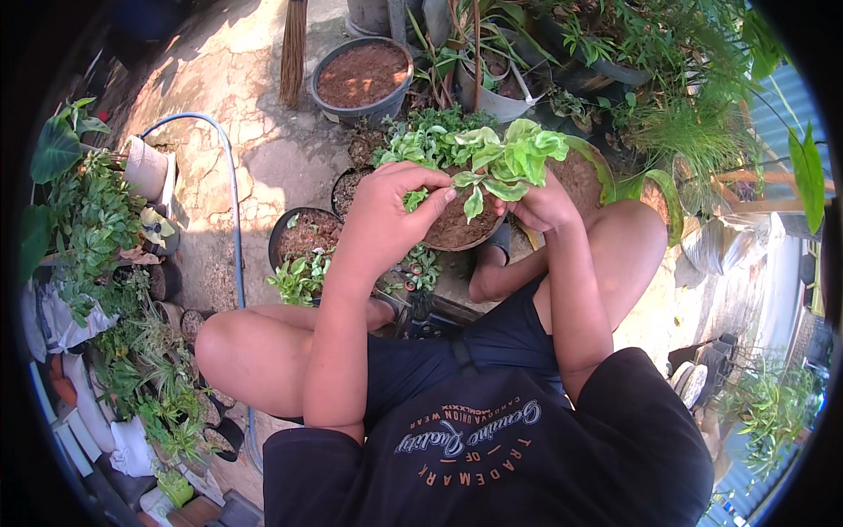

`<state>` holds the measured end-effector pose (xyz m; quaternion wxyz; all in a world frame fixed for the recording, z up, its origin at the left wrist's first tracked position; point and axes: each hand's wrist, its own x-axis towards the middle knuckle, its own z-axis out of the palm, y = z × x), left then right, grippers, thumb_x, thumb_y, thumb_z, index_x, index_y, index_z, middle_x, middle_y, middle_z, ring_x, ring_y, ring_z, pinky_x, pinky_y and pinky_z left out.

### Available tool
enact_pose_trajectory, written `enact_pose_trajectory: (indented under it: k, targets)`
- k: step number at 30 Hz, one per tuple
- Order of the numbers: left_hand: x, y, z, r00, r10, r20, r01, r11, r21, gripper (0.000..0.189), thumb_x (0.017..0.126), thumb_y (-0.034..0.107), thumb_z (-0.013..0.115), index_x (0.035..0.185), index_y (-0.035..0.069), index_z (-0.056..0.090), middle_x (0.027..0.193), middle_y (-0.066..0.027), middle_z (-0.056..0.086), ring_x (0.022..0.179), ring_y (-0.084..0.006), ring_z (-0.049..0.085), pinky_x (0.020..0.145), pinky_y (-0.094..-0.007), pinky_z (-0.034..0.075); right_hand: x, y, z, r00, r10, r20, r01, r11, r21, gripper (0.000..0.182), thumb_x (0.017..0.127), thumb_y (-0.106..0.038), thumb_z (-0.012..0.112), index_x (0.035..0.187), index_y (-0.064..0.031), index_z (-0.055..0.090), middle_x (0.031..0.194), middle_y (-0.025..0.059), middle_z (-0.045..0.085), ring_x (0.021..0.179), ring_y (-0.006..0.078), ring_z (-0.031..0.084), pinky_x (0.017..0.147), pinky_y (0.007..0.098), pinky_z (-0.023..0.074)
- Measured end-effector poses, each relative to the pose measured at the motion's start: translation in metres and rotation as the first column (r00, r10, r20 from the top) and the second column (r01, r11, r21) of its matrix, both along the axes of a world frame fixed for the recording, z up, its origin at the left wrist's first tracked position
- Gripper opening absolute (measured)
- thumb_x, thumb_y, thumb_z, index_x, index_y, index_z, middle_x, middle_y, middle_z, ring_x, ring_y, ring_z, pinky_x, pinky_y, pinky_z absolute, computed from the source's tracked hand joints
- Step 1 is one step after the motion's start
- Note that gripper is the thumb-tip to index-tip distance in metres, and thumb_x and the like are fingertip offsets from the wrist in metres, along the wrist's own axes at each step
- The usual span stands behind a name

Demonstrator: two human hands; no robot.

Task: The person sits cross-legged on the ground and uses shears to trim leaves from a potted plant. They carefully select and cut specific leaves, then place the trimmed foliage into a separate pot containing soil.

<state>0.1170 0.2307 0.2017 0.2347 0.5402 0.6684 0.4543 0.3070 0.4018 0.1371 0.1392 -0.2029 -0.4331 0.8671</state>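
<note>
A leafy green cutting with pale, broad leaves is up in front of me, above a round pot of brown soil. My right hand grips its lower part, the fingers partly hidden by leaves. From the left, my left hand pinches the edge of one of its small leaves between thumb and forefinger. Behind the cutting, more low green plants grow close together. Left of the soil pot stands a black pot with soil and scattered leaf bits.
A grey pot of soil stands farther off beside a stick broom. A blue hose curves over the cracked concrete. Potted plants line the left side. A small pot plant is near my left knee, and long-leaved plants crowd the right.
</note>
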Motion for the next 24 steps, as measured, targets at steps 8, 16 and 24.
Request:
enact_pose_trajectory:
  k: [8,16,24]
  targets:
    - [0.006,0.001,0.003,0.988,0.149,-0.03,-0.15,0.988,-0.025,0.013,0.092,0.01,0.069,0.101,0.0,0.068,0.092,-0.013,0.071,0.08,-0.0232,0.066,0.075,-0.0327,0.051,-0.006,-0.009,0.012,0.986,0.001,0.164,-0.047,0.96,0.276,0.028,0.093,-0.003,0.065,0.12,0.0014,0.061,0.108,0.0106,0.069,0.087,0.0184,0.069,0.067,0.0322,0.0595]
    - [0.041,-0.003,0.002,0.959,0.276,0.057,-0.277,0.961,0.01,0.012,0.092,0.005,0.065,0.103,0.002,0.065,0.094,-0.0171,0.069,0.084,-0.0358,0.068,0.071,-0.0417,0.053,-0.012,-0.01,0.008,0.985,-0.162,0.051,0.092,0.759,0.645,0.027,0.091,-0.003,0.068,0.117,0.0014,0.064,0.105,0.008,0.071,0.089,0.0148,0.069,0.074,0.0293,0.06]
    - [0.053,-0.007,-0.018,0.96,0.275,0.056,-0.28,0.95,0.14,0.012,0.093,0.007,0.066,0.104,0.001,0.065,0.117,-0.0218,0.068,0.094,-0.039,0.07,0.079,-0.0425,0.055,-0.018,-0.02,0.017,0.991,-0.133,-0.03,0.132,0.884,0.448,0.028,0.09,-0.003,0.07,0.116,0.0023,0.064,0.11,0.0085,0.071,0.098,0.0149,0.068,0.087,0.0295,0.0558]
